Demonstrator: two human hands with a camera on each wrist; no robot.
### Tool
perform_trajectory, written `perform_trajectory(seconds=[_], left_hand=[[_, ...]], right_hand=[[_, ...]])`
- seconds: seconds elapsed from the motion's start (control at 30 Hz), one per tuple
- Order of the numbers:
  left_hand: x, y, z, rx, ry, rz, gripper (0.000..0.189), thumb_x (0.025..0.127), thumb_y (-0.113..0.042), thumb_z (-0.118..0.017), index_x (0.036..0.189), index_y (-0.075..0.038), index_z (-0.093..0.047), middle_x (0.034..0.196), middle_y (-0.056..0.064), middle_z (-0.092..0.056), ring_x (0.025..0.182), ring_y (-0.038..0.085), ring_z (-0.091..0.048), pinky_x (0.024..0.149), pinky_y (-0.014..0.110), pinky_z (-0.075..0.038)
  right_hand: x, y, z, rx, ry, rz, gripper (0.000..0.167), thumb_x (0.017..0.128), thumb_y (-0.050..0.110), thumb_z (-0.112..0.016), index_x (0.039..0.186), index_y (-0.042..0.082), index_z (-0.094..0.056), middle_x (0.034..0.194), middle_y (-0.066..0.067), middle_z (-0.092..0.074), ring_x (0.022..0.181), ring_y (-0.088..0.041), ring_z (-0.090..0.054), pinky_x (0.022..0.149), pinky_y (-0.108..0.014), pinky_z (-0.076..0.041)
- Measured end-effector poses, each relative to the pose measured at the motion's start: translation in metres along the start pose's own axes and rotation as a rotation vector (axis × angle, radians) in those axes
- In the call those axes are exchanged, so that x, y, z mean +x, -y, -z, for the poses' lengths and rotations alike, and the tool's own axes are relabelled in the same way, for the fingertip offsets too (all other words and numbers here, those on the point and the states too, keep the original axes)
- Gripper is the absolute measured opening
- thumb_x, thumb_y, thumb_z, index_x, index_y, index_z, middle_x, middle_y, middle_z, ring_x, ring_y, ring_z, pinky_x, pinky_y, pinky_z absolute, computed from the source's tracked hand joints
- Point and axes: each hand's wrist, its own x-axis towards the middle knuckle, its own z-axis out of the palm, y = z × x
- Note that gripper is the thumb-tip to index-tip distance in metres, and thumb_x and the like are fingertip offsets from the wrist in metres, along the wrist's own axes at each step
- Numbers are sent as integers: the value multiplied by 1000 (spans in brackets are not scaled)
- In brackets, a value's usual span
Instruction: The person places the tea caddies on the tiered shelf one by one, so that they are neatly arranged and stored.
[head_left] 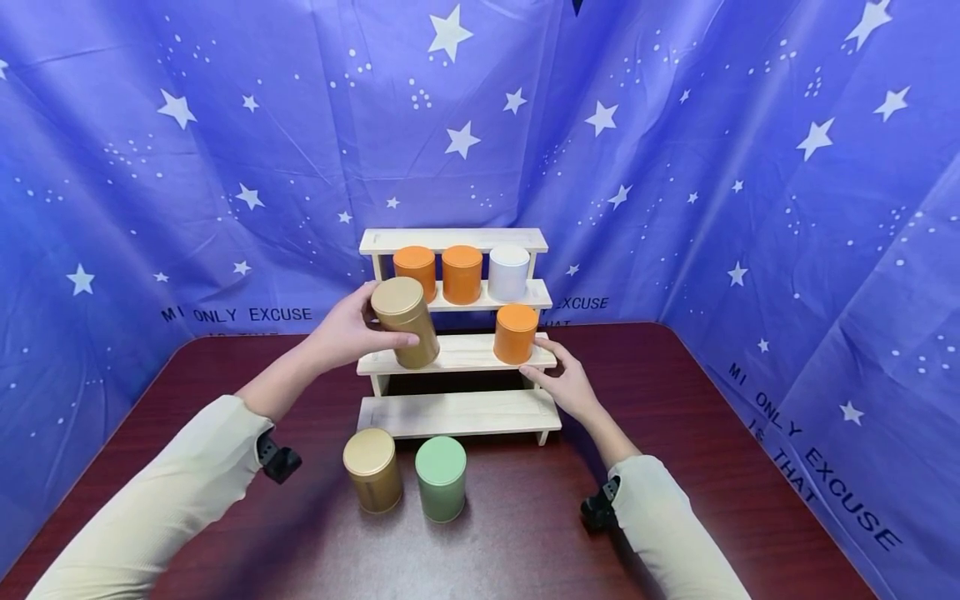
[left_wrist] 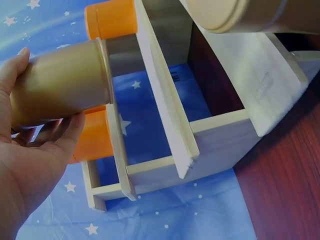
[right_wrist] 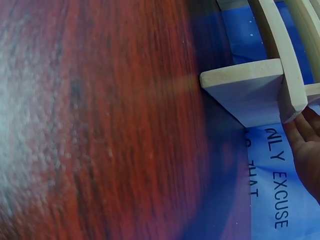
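Note:
My left hand (head_left: pixel 352 333) holds a tall gold canister (head_left: pixel 408 325) at the left end of the stand's second step from the bottom. The canister leans slightly; whether its base touches the board, I cannot tell. In the left wrist view, thumb and fingers wrap around this gold canister (left_wrist: pixel 65 82). On that step's right end sits an orange canister (head_left: pixel 515 335). Beside its lower right side is my right hand (head_left: pixel 564 379), fingers loosely spread at the board's end. The right wrist view shows that hand (right_wrist: pixel 307 150) partly cut off, its fingertips hidden behind wood.
The wooden step stand (head_left: pixel 461 414) bears two orange canisters (head_left: pixel 462 275) and a white canister (head_left: pixel 509 273) on its third step. In front, a shorter gold canister (head_left: pixel 373 471) and a green canister (head_left: pixel 441 479) stand on the dark red table (head_left: pixel 525 533). Starry blue cloth (head_left: pixel 285 167) hangs behind.

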Motion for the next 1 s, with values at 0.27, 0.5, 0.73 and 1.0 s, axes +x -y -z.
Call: perform_trajectory(seconds=[0.27, 0.5, 0.73, 1.0], left_hand=[[9, -1, -7, -34, 12, 6, 76, 70, -22, -84, 131, -8, -42, 121, 12, -59, 109, 26, -59, 94, 40, -51], [17, -5, -14, -58, 38, -5, 75, 70, -22, -83, 131, -9, -42, 121, 11, -59, 109, 27, -59, 94, 40, -51], [27, -7, -21, -28, 57, 15, 76, 71, -27, -83, 133, -11, -41, 122, 9, -57, 110, 25, -57, 93, 40, -49], [36, -10, -29, 2, 53, 65, 79, 69, -35, -83, 133, -13, -41, 123, 7, -56, 112, 24, -55, 96, 41, -48]], right_hand=[[-1, 1, -1, 26, 4, -4, 56, 82, 11, -72, 132, 1, -49, 127, -23, -53, 72, -5, -55, 58, -16, -49], [-1, 1, -1, 20, -5, 7, 56, 82, 11, -72, 131, 0, -49, 123, -24, -54, 69, -9, -54, 57, -16, -48], [-1, -1, -2, -1, -15, -5, 56, 82, 14, -73, 131, 2, -49, 128, -22, -53, 72, -6, -53, 59, -15, -47], [-2, -1, -3, 8, -19, -5, 56, 82, 12, -72, 131, 1, -49, 129, -22, -52, 73, 0, -53, 59, -15, -47]])
